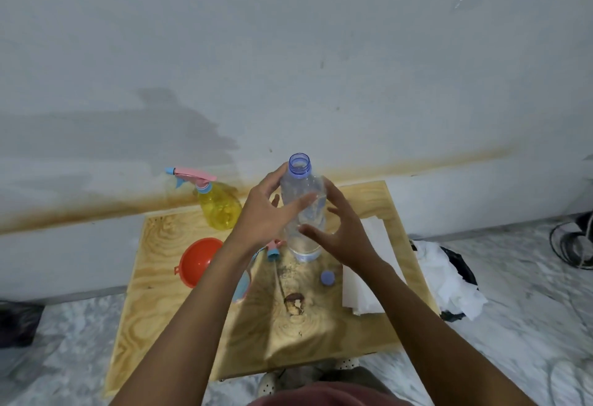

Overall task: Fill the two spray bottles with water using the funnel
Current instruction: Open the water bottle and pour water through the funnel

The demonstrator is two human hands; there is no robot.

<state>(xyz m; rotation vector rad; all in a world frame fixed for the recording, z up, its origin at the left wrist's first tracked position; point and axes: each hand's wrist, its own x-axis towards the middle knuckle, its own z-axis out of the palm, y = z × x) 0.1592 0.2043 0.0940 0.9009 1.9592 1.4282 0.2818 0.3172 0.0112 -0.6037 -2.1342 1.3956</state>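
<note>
A clear water bottle [305, 187] with a blue uncapped neck stands upright on the wooden board [179, 325]. My left hand [264, 216] wraps its left side, thumb near the neck and fingers across the front. My right hand [341, 232] is spread at the bottle's right side, thumb in front of it and fingers apart. A yellow spray bottle [220, 208] with a pink and blue trigger head stands at the back left. The orange funnel [198, 261] lies on the left. A second spray bottle [241, 288] is mostly hidden under my left forearm; its removed spray head [273, 250] lies beside it.
The bottle's blue cap [328, 278] lies on the board near a brown knot [295, 302]. Folded white paper towels [369, 280] cover the board's right side. Crumpled tissue on a black bag [449, 280] lies on the floor to the right. A wall rises just behind the board.
</note>
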